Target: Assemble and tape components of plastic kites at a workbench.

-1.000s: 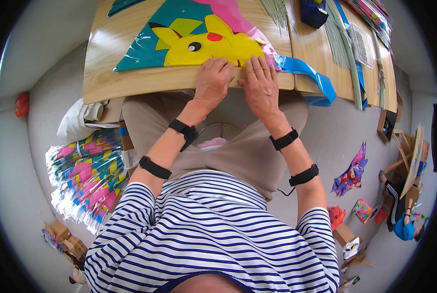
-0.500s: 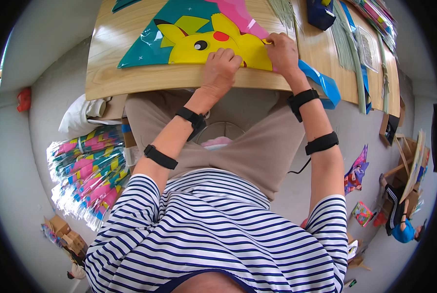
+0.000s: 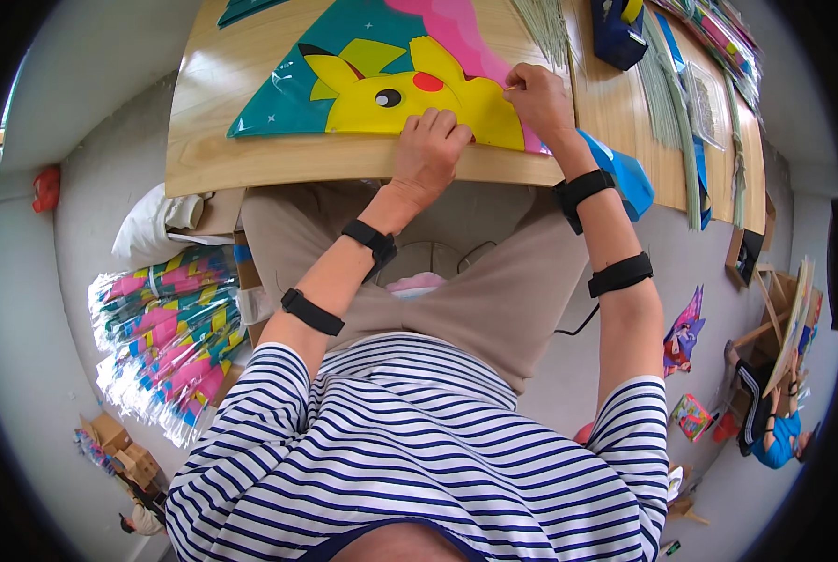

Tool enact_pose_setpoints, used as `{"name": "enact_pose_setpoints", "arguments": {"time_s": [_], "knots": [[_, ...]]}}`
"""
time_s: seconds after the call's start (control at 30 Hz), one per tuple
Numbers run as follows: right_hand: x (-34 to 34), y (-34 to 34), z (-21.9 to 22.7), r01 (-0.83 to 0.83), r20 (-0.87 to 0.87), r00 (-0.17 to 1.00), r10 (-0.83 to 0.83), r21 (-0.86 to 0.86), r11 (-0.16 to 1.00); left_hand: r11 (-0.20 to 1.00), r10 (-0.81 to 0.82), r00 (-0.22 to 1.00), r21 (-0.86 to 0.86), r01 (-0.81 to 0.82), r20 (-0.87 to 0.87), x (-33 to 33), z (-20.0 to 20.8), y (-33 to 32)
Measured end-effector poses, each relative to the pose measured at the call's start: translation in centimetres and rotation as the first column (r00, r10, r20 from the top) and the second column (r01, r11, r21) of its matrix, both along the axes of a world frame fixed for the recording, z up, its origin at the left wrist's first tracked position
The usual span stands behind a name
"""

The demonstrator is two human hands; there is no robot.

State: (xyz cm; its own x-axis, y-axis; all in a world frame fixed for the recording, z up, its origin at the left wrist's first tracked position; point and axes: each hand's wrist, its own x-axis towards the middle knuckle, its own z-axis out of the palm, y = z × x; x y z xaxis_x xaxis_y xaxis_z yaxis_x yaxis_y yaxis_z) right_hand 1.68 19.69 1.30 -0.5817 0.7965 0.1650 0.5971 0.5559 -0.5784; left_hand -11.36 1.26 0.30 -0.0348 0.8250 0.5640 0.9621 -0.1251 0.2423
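A shiny triangular plastic kite [image 3: 363, 103], printed with a yellow cartoon animal on teal and pink, lies flat on the wooden table [image 3: 213, 164] near its front edge. My left hand [image 3: 430, 150] rests at the kite's lower edge with its fingers curled in and closed; whatever is under the fingertips is hidden. At the kite's right edge, over the pink border, my right hand [image 3: 539, 101] has thumb and forefinger pinched together. What sits in that pinch is too small to make out. Beside my right wrist, a blue strip [image 3: 630, 173] hangs off the table edge.
A dark blue tape dispenser [image 3: 616, 37] stands at the back right. Bundles of thin pale sticks [image 3: 658, 94] lie beside a clear tray [image 3: 706, 103]. A pile of printed plastic sheets [image 3: 171, 328] sits low at my left. Another person [image 3: 779, 436] works at far right.
The view has shifted slightly. My right hand has moved a little up along the kite's right edge, uncovering more of its lower right corner. My left hand stays at the lower edge.
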Motion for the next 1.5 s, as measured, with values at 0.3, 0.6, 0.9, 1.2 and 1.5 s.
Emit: {"name": "enact_pose_setpoints", "arguments": {"time_s": [0.3, 0.6, 0.9, 1.2, 1.5], "knots": [[-0.2, -6.2, -0.3, -0.249, -0.01, 0.969, 0.249, 0.006, 0.969, 0.998, 0.031, 0.999, -0.047, -0.03, 0.01, 0.0, -0.6, -0.5], [0.2, -9.5, -0.4, -0.196, -0.067, 0.976, 0.208, 0.153, 0.969, 0.978, 0.208, 0.967, -0.037, -0.205, 0.149, -9.7, 0.6, -0.6], [-0.2, -10.0, -0.1, -0.203, -0.015, 0.978, 0.21, 0.191, 0.96, 0.724, 0.669, 0.736, -0.309, -0.617, 0.098, -25.3, 0.1, 2.0], [0.4, -10.1, 0.3, -0.193, -0.011, 0.98, 0.198, 0.171, 0.966, 0.751, 0.65, 0.692, -0.406, -0.521, 0.315, -28.0, -0.6, 4.1], [0.2, -10.4, 0.5, -0.205, -0.017, 0.977, 0.213, 0.204, 0.957, 0.803, 0.592, 0.589, -0.459, -0.379, 0.55, -29.8, -0.2, 3.3]]}}
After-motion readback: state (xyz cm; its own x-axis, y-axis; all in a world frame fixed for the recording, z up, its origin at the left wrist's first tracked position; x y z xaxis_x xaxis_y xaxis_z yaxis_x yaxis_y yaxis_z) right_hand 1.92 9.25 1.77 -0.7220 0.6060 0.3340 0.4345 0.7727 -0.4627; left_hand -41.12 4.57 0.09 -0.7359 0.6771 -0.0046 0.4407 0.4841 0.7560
